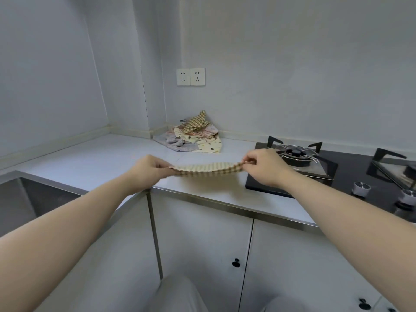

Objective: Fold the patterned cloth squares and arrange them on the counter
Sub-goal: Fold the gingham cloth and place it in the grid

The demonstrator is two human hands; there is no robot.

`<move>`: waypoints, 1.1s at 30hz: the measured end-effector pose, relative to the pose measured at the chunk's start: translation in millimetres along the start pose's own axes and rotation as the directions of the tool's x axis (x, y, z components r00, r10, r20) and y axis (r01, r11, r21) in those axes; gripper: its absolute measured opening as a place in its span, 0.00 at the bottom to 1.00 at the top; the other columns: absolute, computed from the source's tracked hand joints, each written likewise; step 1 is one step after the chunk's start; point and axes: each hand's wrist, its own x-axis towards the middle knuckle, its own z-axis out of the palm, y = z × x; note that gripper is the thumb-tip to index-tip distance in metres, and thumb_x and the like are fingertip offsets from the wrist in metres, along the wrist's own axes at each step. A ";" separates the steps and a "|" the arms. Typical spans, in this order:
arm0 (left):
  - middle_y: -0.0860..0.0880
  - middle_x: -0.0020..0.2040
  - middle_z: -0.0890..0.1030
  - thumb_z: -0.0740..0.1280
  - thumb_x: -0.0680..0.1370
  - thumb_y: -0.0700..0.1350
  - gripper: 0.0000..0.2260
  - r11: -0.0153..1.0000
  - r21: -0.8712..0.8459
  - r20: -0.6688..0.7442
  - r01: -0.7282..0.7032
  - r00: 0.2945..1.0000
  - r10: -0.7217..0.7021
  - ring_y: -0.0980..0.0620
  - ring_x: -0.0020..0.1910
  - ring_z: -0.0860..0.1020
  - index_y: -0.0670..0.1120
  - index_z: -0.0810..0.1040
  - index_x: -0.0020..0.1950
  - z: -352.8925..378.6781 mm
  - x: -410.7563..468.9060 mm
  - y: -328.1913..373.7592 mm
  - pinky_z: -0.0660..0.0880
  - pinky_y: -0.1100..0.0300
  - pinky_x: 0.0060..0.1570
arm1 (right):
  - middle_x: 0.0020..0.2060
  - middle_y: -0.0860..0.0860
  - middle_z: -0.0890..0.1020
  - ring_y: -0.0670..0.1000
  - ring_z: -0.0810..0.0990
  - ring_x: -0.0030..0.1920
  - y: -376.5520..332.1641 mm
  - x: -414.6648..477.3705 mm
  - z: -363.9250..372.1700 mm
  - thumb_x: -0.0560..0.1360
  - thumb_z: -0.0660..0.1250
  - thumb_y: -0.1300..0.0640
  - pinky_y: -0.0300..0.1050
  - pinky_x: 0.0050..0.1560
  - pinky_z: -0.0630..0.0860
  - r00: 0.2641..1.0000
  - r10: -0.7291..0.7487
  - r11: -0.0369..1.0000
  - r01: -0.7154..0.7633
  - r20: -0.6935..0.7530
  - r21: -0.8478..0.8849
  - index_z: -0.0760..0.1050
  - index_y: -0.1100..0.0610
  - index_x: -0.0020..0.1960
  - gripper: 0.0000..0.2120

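Over the pale counter [108,158], with the heap of unfolded cloths [193,136] in the back corner, one checked cloth [207,169] is stretched just above the front edge, apparently folded to a narrow band. The left hand [149,170] pinches one end and the right hand [263,167] the other. It looks like mid-fold; next, bring the ends together squarely and lay it flat.

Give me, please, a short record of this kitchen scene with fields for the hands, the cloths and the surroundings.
left hand: pinches the left end of the checked cloth
right hand: pinches its right end
checked cloth: stretched between both hands over the counter
pile of cloths: crumpled, at the back by the wall
gas stove: on the right
sink: on the left
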 end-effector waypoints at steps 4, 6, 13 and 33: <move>0.43 0.46 0.86 0.71 0.79 0.47 0.08 0.999 0.041 0.003 0.024 1.000 -0.024 0.43 0.49 0.82 0.46 0.88 0.45 14.6 7.7 -19.4 0.76 0.52 0.53 | 0.37 0.44 0.82 0.46 0.78 0.42 9.7 3.0 20.8 0.76 0.66 0.56 0.30 0.37 0.66 0.999 0.036 0.999 -0.036 0.023 0.013 0.84 0.50 0.43 0.07; 0.45 0.45 0.86 0.70 0.80 0.47 0.09 0.999 0.046 -0.019 0.016 1.000 -0.015 0.46 0.47 0.82 0.46 0.87 0.44 18.0 17.1 -26.4 0.76 0.51 0.55 | 0.36 0.43 0.82 0.44 0.79 0.40 13.8 9.2 28.4 0.76 0.66 0.57 0.31 0.35 0.66 0.998 0.061 0.995 -0.060 -0.007 0.081 0.82 0.49 0.39 0.09; 0.52 0.42 0.85 0.71 0.79 0.50 0.07 0.979 0.205 -0.099 -0.009 0.995 0.029 0.54 0.43 0.80 0.49 0.86 0.46 27.9 73.5 -37.8 0.74 0.60 0.44 | 0.41 0.43 0.83 0.43 0.80 0.45 38.8 55.1 63.5 0.76 0.65 0.55 0.36 0.40 0.72 0.982 0.187 0.975 -0.184 -0.011 0.122 0.82 0.48 0.45 0.08; 0.52 0.45 0.78 0.71 0.78 0.46 0.05 0.933 0.360 0.045 -0.009 0.999 -0.008 0.51 0.44 0.76 0.49 0.75 0.48 44.5 133.7 -52.5 0.69 0.61 0.37 | 0.43 0.45 0.79 0.47 0.78 0.42 63.5 104.9 84.2 0.75 0.72 0.59 0.37 0.36 0.69 0.961 0.169 0.976 -0.194 0.220 0.096 0.76 0.50 0.50 0.08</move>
